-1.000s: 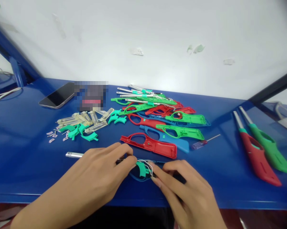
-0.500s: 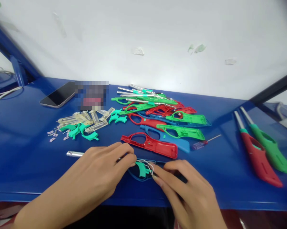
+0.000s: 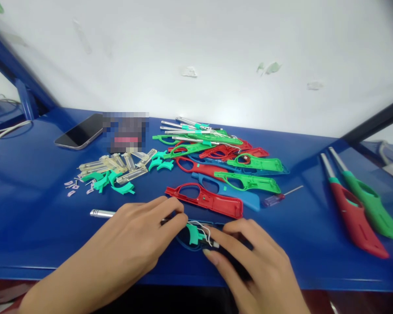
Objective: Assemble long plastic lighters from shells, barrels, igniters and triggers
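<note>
At the front of the table, my left hand (image 3: 147, 235) is closed on the neck of a blue lighter casing half (image 3: 190, 248). A silver lighter tube (image 3: 102, 213) sticks out to the left behind that hand. My right hand (image 3: 255, 257) grips the handle end of the same lighter, its thumb and index finger on either side of a dark part with a white tip (image 3: 216, 245). A teal trigger (image 3: 193, 234) sits between my hands, with thin white wires (image 3: 204, 229) looping over it. My fingers hide most of the handle.
Beyond my hands lie a red casing half (image 3: 206, 200), several mixed casings and tubes, a screwdriver (image 3: 275, 199), clear fuel tanks (image 3: 129, 161) and loose teal triggers (image 3: 122, 185). A red lighter (image 3: 353, 213) and a green lighter (image 3: 373, 200) rest at right, a phone (image 3: 81, 131) at back left.
My right thumb has moved down and away from the index finger, and the dark part with the white tip now shows between them. My left hand has barely moved.
</note>
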{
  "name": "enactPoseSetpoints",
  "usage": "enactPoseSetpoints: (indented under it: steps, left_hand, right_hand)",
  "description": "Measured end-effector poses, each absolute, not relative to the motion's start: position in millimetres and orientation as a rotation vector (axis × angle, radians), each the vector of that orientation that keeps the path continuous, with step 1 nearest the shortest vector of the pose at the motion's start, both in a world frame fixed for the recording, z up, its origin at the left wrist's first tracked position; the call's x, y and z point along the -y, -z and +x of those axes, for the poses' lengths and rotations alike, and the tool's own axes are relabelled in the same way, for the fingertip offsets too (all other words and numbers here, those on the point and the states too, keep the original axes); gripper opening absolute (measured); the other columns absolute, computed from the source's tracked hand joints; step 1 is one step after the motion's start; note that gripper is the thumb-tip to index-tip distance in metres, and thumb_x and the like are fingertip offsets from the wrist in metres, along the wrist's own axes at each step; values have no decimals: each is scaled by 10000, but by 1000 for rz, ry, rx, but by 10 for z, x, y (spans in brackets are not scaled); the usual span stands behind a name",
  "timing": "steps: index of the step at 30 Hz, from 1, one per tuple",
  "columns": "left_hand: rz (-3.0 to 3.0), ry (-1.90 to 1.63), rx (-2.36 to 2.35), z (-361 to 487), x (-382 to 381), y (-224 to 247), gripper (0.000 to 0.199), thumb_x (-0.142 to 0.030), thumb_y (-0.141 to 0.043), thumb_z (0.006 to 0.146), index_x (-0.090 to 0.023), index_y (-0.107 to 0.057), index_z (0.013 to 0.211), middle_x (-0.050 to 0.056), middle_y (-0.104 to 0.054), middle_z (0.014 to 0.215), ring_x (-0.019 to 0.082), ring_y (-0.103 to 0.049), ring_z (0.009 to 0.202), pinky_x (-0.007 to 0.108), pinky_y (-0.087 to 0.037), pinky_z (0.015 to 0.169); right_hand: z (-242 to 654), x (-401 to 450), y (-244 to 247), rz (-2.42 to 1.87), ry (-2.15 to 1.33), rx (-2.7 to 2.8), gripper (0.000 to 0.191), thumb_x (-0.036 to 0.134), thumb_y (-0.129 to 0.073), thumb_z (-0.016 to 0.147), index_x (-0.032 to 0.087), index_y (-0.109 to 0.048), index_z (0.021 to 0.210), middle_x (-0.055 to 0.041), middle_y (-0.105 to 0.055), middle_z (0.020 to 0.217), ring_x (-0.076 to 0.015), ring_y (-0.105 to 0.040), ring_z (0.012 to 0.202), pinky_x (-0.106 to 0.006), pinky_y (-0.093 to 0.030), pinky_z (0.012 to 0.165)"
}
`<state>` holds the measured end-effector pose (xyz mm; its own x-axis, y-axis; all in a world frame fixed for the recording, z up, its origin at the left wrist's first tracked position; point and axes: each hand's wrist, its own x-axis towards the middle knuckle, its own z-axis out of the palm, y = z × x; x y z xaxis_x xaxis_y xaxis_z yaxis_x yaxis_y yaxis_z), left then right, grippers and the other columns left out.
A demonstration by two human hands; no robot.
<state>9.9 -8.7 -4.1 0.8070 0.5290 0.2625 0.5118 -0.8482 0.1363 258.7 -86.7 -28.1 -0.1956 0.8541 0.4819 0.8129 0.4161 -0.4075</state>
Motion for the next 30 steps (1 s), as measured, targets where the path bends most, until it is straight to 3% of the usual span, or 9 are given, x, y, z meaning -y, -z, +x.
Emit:
enactPoseSetpoints:
  steps: [6,13,19,30]
  left_hand:
    - [2932,-441,-831,79,101,31,511,107,-408,869,-265,-601,1162,25,-733,1172,219,-711,894,349,-417,633]
    - [2986,-484,-815,78,72,21,482,95,-389,893,-244,-628,1138,31,-743,1119,214,-694,810,360,-409,605]
    - [2998,-499,-790,92,73,2,470,97,-372,898,-232,-651,1083,25,-744,1076,206,-680,764,351,-414,583]
    - [3006,-426,-833,75,86,26,515,89,-443,811,-246,-627,1156,32,-747,1156,217,-697,835,352,-420,611]
  right_hand:
    - [2544,832,219,-1488,-260,1934,237,402,-549,1129,345,-778,1113,26,-752,952,-154,-760,834,-294,-639,720]
    - [2371,650,99,-1617,-457,1922,215,352,-583,1068,296,-698,896,27,-730,938,-204,-738,822,-382,-564,744]
    - [2345,603,85,-1638,-415,1952,194,244,-575,1001,286,-654,829,47,-718,855,-180,-732,740,-343,-500,671]
    - [2319,582,85,-1608,-172,1937,233,267,-578,1009,276,-623,781,44,-668,715,-140,-650,554,-272,-425,519]
